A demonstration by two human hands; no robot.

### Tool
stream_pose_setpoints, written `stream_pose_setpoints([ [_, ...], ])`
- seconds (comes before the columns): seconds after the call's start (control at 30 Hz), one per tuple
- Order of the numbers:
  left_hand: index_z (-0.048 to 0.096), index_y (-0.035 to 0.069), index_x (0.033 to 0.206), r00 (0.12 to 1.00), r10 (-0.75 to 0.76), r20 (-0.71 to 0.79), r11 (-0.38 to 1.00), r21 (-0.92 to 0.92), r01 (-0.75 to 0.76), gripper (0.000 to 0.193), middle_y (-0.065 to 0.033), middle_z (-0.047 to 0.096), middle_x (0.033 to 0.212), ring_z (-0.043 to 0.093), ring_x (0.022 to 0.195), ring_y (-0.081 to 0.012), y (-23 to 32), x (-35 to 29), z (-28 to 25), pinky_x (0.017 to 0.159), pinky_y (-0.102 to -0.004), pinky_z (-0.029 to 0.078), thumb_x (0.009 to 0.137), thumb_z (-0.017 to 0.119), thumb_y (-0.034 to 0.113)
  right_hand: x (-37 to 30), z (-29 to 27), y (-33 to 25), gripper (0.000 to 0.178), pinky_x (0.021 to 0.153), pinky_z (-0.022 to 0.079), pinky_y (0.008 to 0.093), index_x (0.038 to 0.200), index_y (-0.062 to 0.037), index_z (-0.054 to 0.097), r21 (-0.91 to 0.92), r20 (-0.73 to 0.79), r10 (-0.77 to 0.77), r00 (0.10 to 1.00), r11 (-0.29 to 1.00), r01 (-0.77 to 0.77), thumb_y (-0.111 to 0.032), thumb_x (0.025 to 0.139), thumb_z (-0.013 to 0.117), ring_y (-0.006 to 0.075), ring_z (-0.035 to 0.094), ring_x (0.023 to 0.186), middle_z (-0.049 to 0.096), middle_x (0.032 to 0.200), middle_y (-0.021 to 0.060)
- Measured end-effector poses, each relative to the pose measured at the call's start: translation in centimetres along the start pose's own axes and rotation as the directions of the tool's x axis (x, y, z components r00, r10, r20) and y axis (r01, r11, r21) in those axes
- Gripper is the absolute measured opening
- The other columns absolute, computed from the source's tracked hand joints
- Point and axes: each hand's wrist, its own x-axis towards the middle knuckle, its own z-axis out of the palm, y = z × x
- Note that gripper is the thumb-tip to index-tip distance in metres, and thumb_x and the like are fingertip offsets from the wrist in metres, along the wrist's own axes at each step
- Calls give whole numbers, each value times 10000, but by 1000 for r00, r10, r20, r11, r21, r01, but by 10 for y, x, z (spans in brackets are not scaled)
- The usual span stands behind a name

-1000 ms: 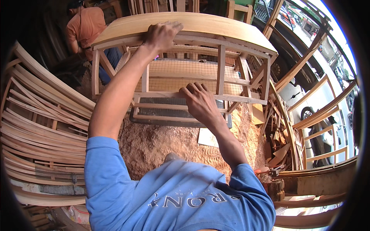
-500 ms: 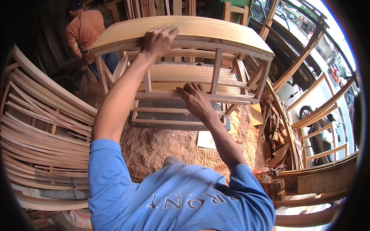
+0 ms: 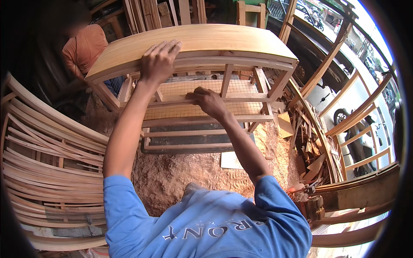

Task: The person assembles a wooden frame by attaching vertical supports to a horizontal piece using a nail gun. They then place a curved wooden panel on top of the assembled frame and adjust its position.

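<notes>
A wooden frame with slatted sides and a pale plywood panel [image 3: 206, 38] across its top stands before me. My left hand [image 3: 158, 62] grips the panel's near edge, its fingers laid over the top; the thumb is hidden. Lower and to the right, my right hand [image 3: 208, 101] is closed round the frame's lower rail [image 3: 245, 97], fingers curled. Beneath lies wire mesh [image 3: 206, 111] over another plywood surface, on a second wooden frame [image 3: 189, 133].
Curved wooden strips [image 3: 51, 159] are stacked at the left. A person in an orange shirt [image 3: 88, 47] is at the far left. Wood scraps [image 3: 312, 150] lie to the right, near a parked motorcycle [image 3: 359, 144]. Sawdust [image 3: 172, 176] covers the floor, with a pale sheet [image 3: 231, 160] on it.
The panelled frame has shifted left and tilted, both hands moving with it. More of the mesh-covered surface and the rail beneath it now shows.
</notes>
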Motion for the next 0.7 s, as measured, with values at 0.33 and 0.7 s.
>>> stream_pose_setpoints([
  [0.33, 720, 182, 1173, 999, 16, -51, 999, 37, -14, 336, -20, 754, 1173, 743, 1046, -227, 3, 4, -1, 899, -396, 611, 904, 596, 22, 1, 5, 10, 297, 833, 569, 393, 1226, -202, 730, -56, -5, -43, 999, 997, 43, -242, 938, 666, 259, 685, 956, 725, 1042, 50],
  [0.7, 632, 215, 1284, 979, 69, -192, 995, 89, -53, 599, 64, 692, 1251, 709, 1034, -172, 2, -4, 9, 883, -339, 593, 718, 734, 45, -4, 12, 9, 305, 918, 534, 380, 1261, -203, 711, -152, -55, -49, 997, 988, 40, -275, 999, 572, 224, 679, 977, 721, 1047, 48],
])
